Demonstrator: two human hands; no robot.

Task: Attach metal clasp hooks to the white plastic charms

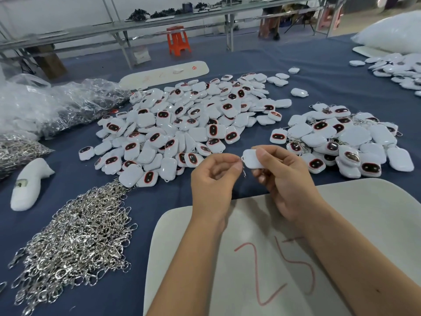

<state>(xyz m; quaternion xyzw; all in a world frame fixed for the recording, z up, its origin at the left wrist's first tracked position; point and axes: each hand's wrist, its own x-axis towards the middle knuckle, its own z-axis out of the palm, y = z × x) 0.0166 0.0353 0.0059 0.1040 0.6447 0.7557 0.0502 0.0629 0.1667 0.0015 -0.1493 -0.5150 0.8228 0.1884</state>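
I look down on a worktop (319, 65) covered in dark blue cloth. My two bare forearms reach in from the bottom edge and meet near the middle of the view, above a pale board (341, 213) marked "25" in red.

My right hand (280, 179) pinches a white plastic charm (250, 158) between thumb and fingers, its plain white side towards me. My left hand (214, 179) pinches the top of a metal clasp hook (243, 166) with thumb and forefinger, right at the left edge of the charm; the hook hangs down between the two hands. I cannot tell whether it is already fastened to the charm.

Beyond the hands lies a large heap of charms (182, 126), white with dark oval faces ringed in red. To the right sits a smaller heap of charms (346, 140), with metal hooks showing among them. At lower left spreads a loose pile of silver clasp hooks (75, 236), touching the near edge of the large heap. Further left are a small white cloth bag (29, 185) and clear plastic bags (57, 106) holding more metal hooks. An orange stool (177, 41) stands on the floor past the worktop.
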